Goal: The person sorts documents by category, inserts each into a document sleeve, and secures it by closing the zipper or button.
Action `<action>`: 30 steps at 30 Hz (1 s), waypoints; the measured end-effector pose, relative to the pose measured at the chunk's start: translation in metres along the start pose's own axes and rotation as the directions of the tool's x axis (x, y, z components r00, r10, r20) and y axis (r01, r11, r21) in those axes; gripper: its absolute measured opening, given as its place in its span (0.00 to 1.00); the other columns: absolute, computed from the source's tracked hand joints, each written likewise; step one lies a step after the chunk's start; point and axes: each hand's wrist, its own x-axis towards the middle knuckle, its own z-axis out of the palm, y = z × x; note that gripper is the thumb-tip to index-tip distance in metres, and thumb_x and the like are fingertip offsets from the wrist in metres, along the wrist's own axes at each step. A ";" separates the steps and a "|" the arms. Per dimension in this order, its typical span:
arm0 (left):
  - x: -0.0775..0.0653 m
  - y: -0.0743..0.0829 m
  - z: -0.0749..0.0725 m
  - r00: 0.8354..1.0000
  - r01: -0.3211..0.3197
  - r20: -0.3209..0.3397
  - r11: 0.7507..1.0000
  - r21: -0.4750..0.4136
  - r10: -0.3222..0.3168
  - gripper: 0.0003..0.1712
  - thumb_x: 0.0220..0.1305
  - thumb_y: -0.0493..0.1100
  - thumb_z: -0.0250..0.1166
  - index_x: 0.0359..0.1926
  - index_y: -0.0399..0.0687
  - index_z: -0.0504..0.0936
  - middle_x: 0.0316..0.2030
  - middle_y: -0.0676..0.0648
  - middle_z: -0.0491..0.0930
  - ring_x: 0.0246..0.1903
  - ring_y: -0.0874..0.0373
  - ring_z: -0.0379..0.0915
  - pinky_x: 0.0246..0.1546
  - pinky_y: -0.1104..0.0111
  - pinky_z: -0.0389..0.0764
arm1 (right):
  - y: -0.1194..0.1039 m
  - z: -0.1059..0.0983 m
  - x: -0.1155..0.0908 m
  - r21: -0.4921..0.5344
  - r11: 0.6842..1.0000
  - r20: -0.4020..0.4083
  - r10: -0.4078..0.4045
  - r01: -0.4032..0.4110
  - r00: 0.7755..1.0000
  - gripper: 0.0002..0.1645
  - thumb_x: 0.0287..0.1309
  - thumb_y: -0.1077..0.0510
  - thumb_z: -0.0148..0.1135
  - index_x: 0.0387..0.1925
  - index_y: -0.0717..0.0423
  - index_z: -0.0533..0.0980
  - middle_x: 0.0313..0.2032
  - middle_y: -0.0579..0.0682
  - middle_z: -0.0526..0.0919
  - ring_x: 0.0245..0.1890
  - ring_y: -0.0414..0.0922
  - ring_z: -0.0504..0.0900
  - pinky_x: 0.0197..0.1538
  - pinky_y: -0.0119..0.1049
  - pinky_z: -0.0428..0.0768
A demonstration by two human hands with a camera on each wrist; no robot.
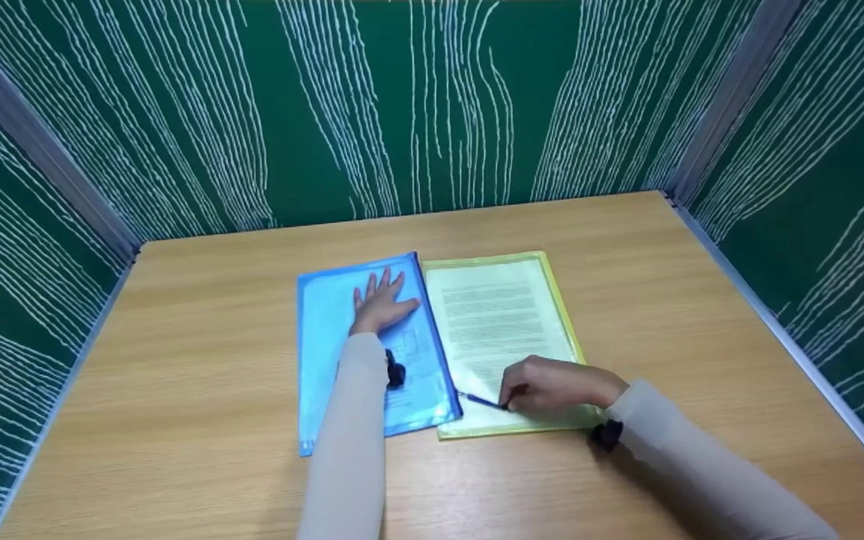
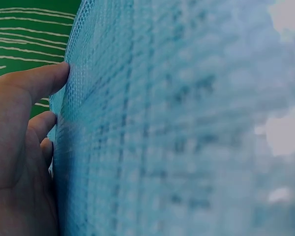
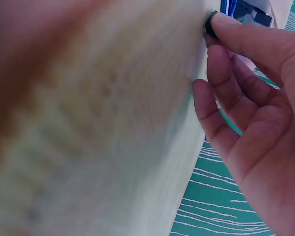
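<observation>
In the head view, a blue mesh zip pouch [image 1: 327, 360] with papers inside lies on the table, its dark blue zipper edge [image 1: 432, 330] on the right. My left hand [image 1: 381, 302] rests on its upper part with fingers spread; the left wrist view shows that hand [image 2: 19, 128] against the blue mesh. My right hand [image 1: 552, 384] pinches the dark end of a thin blue zipper pull [image 1: 483, 400] reaching from the pouch's lower right edge. Up close, the right hand [image 3: 255, 108] holds a black tip [image 3: 211, 25] between thumb and fingers.
A yellow-edged pouch [image 1: 492, 300] with a printed sheet lies beside the blue one, partly beneath the right hand. Both lie on a wooden table [image 1: 199, 360]. Green panels with white lines [image 1: 462, 112] and grey posts [image 1: 732, 82] stand around the table's back and sides.
</observation>
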 end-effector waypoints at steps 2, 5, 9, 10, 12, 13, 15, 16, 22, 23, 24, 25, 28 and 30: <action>0.000 0.000 -0.001 1.000 0.002 -0.003 1.000 0.001 -0.002 0.44 0.64 0.67 0.53 0.75 0.62 0.48 0.77 0.53 0.35 0.75 0.50 0.19 0.70 0.47 0.21 | -0.002 0.002 -0.004 0.018 1.000 0.000 0.000 0.000 1.000 0.07 0.58 0.68 0.62 0.38 0.59 0.82 0.35 0.51 0.86 0.36 0.38 0.83 0.40 0.27 0.81; 0.000 0.000 -0.002 1.000 0.002 -0.004 1.000 0.002 -0.002 0.44 0.64 0.67 0.53 0.75 0.62 0.48 0.77 0.53 0.35 0.75 0.49 0.19 0.70 0.47 0.21 | -0.004 0.004 -0.007 0.035 0.999 -0.003 0.007 -0.007 1.000 0.08 0.58 0.69 0.61 0.38 0.59 0.82 0.34 0.50 0.86 0.35 0.37 0.82 0.39 0.26 0.81; 0.000 -0.001 -0.002 1.000 -0.004 0.000 1.000 0.006 0.004 0.44 0.64 0.67 0.53 0.75 0.62 0.48 0.77 0.53 0.35 0.75 0.49 0.19 0.70 0.47 0.21 | -0.009 0.005 -0.009 0.042 0.999 0.016 0.024 -0.025 1.000 0.09 0.58 0.69 0.61 0.37 0.58 0.83 0.34 0.49 0.86 0.35 0.35 0.81 0.39 0.25 0.80; 0.000 -0.001 -0.002 1.000 -0.004 0.000 1.000 0.005 0.004 0.44 0.64 0.67 0.53 0.75 0.63 0.48 0.77 0.53 0.35 0.75 0.49 0.19 0.70 0.47 0.21 | -0.011 0.005 -0.010 0.037 0.999 0.023 0.025 -0.026 0.999 0.09 0.57 0.69 0.61 0.37 0.57 0.83 0.34 0.49 0.86 0.35 0.34 0.81 0.39 0.25 0.80; 0.001 -0.001 -0.002 1.000 -0.005 0.001 1.000 0.004 0.005 0.44 0.64 0.67 0.53 0.75 0.63 0.48 0.77 0.53 0.35 0.75 0.50 0.19 0.71 0.47 0.21 | -0.015 0.004 -0.010 0.025 0.999 0.038 0.018 -0.019 0.999 0.09 0.57 0.69 0.61 0.36 0.57 0.84 0.34 0.49 0.86 0.35 0.35 0.81 0.39 0.24 0.80; 0.001 -0.002 -0.002 1.000 -0.005 -0.001 1.000 0.001 0.005 0.44 0.64 0.67 0.53 0.75 0.63 0.48 0.77 0.53 0.35 0.75 0.50 0.19 0.70 0.47 0.21 | -0.016 0.004 -0.011 0.017 1.000 0.046 0.014 -0.015 0.999 0.09 0.56 0.69 0.61 0.36 0.57 0.84 0.34 0.49 0.86 0.35 0.35 0.81 0.39 0.24 0.80; 0.002 -0.002 -0.002 1.000 -0.002 -0.004 1.000 -0.002 0.002 0.44 0.64 0.67 0.53 0.75 0.63 0.49 0.77 0.53 0.35 0.75 0.50 0.18 0.70 0.47 0.21 | -0.019 0.003 -0.011 0.000 1.000 0.061 0.005 -0.005 0.998 0.08 0.56 0.69 0.62 0.35 0.57 0.84 0.34 0.49 0.86 0.35 0.36 0.82 0.39 0.24 0.80; 0.002 -0.002 -0.001 1.000 -0.001 -0.005 1.000 -0.002 0.001 0.44 0.64 0.67 0.53 0.75 0.63 0.49 0.77 0.54 0.35 0.75 0.50 0.18 0.70 0.47 0.21 | -0.021 0.002 -0.011 -0.008 1.000 0.070 0.002 -0.001 0.998 0.08 0.56 0.68 0.63 0.35 0.57 0.84 0.34 0.48 0.86 0.36 0.36 0.82 0.40 0.24 0.80; 0.002 -0.002 0.000 1.000 -0.013 -0.007 1.000 0.023 0.013 0.43 0.64 0.66 0.52 0.75 0.61 0.50 0.77 0.51 0.36 0.75 0.48 0.20 0.70 0.46 0.22 | -0.025 0.001 -0.009 -0.015 1.000 0.123 0.024 -0.022 0.992 0.07 0.58 0.67 0.63 0.35 0.55 0.84 0.35 0.46 0.86 0.35 0.32 0.81 0.39 0.22 0.78; 0.002 -0.002 0.000 1.000 -0.013 -0.005 1.000 0.024 0.013 0.43 0.64 0.66 0.52 0.75 0.61 0.50 0.77 0.51 0.36 0.75 0.48 0.20 0.70 0.46 0.22 | -0.025 0.002 -0.009 -0.012 1.000 0.126 0.028 -0.027 0.992 0.07 0.58 0.67 0.63 0.35 0.55 0.84 0.35 0.46 0.86 0.34 0.32 0.80 0.38 0.22 0.78; 0.002 -0.002 0.001 1.000 -0.013 -0.004 1.000 0.025 0.013 0.43 0.64 0.66 0.52 0.75 0.61 0.50 0.77 0.51 0.36 0.75 0.48 0.20 0.70 0.46 0.22 | -0.025 0.002 -0.009 -0.004 0.999 0.128 0.039 -0.039 0.991 0.07 0.58 0.66 0.62 0.35 0.55 0.84 0.35 0.46 0.86 0.34 0.31 0.79 0.38 0.22 0.78; 0.001 -0.002 0.001 1.000 -0.009 -0.003 1.000 0.020 0.009 0.43 0.64 0.66 0.53 0.75 0.61 0.49 0.77 0.51 0.36 0.75 0.48 0.19 0.70 0.46 0.22 | -0.024 0.003 -0.010 0.000 0.999 0.127 0.049 -0.050 0.991 0.07 0.58 0.66 0.62 0.36 0.55 0.84 0.35 0.46 0.86 0.34 0.30 0.79 0.38 0.22 0.78; 0.001 -0.002 0.002 1.000 0.001 -0.002 1.000 0.005 -0.001 0.43 0.64 0.64 0.53 0.76 0.62 0.49 0.77 0.52 0.36 0.75 0.49 0.19 0.70 0.47 0.21 | -0.023 0.005 -0.012 0.014 0.997 0.119 0.072 -0.074 0.990 0.06 0.58 0.66 0.63 0.36 0.55 0.83 0.34 0.46 0.86 0.34 0.30 0.78 0.38 0.23 0.78; 0.001 -0.002 0.002 1.000 -0.001 0.000 1.000 -0.006 0.001 0.43 0.64 0.63 0.54 0.75 0.62 0.49 0.77 0.52 0.35 0.75 0.50 0.18 0.70 0.47 0.21 | -0.023 0.006 -0.012 0.022 0.995 0.114 0.091 -0.094 0.989 0.06 0.58 0.66 0.63 0.35 0.55 0.83 0.34 0.46 0.86 0.34 0.29 0.77 0.39 0.23 0.78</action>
